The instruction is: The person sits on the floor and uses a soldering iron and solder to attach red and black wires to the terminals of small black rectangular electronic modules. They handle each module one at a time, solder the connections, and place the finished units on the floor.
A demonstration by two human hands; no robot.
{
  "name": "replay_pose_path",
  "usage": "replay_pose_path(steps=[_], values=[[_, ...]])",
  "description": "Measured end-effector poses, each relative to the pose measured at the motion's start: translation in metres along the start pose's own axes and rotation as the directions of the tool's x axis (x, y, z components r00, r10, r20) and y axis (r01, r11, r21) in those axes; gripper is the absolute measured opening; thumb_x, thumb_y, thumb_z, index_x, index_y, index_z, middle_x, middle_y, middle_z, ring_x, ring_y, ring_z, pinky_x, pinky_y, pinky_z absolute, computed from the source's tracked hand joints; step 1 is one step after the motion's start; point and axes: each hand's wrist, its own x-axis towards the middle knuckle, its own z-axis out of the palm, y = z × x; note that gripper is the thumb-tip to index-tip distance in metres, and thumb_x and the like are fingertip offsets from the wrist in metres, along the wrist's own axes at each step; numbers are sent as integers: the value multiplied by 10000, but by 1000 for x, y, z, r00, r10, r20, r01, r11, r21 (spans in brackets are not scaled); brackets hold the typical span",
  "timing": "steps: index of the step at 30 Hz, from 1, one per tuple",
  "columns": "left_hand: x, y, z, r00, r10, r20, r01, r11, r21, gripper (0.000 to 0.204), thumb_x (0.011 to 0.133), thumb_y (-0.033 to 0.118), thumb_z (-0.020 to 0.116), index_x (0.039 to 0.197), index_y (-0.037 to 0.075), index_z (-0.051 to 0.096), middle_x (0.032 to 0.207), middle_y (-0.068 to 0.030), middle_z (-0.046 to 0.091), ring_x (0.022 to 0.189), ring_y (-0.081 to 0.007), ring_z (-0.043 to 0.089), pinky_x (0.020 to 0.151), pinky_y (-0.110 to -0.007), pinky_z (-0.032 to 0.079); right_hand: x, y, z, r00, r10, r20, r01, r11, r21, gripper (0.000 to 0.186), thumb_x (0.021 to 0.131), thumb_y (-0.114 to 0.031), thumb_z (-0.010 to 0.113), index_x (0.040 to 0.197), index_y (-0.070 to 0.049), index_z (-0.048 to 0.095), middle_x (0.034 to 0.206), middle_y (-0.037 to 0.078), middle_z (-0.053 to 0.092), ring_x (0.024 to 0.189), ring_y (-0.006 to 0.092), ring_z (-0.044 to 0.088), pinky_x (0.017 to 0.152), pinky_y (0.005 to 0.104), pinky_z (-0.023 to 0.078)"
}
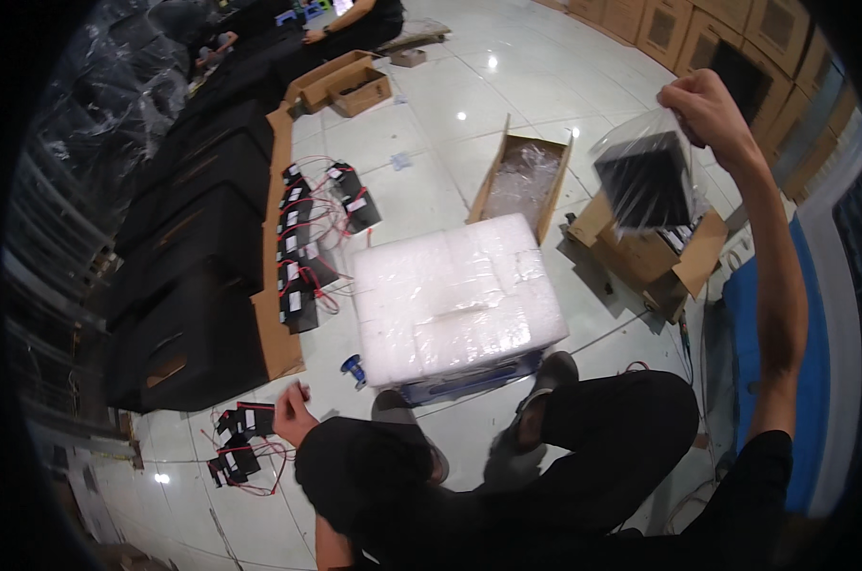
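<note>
At the upper right, my raised right hand (705,107) pinches the top of a clear plastic bag (673,133). Inside the bag hangs a black, box-like item (648,181), above an open cardboard box (631,246) on the floor. My left hand (295,415) is beside my left knee, fingers loosely bent and apart, with nothing visible in it. Close to it on the floor lie black battery-like blocks with red wires (240,443). Between my feet and the far floor stands a block of white foam (459,295), wrapped in clear film, on a blue base (478,383).
A row of black blocks with red wires (296,243) runs along a cardboard strip, beside large black cases (188,333). A long open carton (526,181) holds clear plastic. A small blue reel-like object (354,369) lies near the foam. Another person's arm (340,21) shows at the top.
</note>
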Motion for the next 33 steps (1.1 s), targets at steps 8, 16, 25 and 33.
replay_pose_path(steps=[8,16,25,33], values=[[26,205,54,422,601,679,-297,799,-523,734,770,161,763,1414,-2,453,1337,-193,559,1267,-268,527,1094,-402,384,-34,-94,135,929,-5,370,-26,996,79,264,772,-157,625,630,61,669,522,52,559,457,116,492,434,315,396],[27,191,124,285,509,812,-615,747,-253,939,581,318,909,1362,45,466,1222,-171,543,1175,-366,459,1027,-434,396,-44,-136,223,752,-336,568,358,931,77,348,817,-187,636,640,111,596,467,176,387,428,183,378,464,385,384],[27,118,124,546,472,692,-487,851,-196,889,588,331,894,1303,-2,483,1206,-190,537,1133,-360,481,1029,-449,368,-89,-63,226,805,-351,478,258,933,251,1060,660,-372,903,1473,-33,312,1418,192,469,1316,292,462,1048,393,422],[17,100,135,473,429,769,-686,728,16,1095,639,513,841,1469,1,344,1580,-263,159,1484,-439,24,1182,-549,106,-121,-18,288,788,-75,611,-150,939,309,1006,691,-389,879,1429,29,339,1353,314,484,1375,433,356,1103,469,345]])
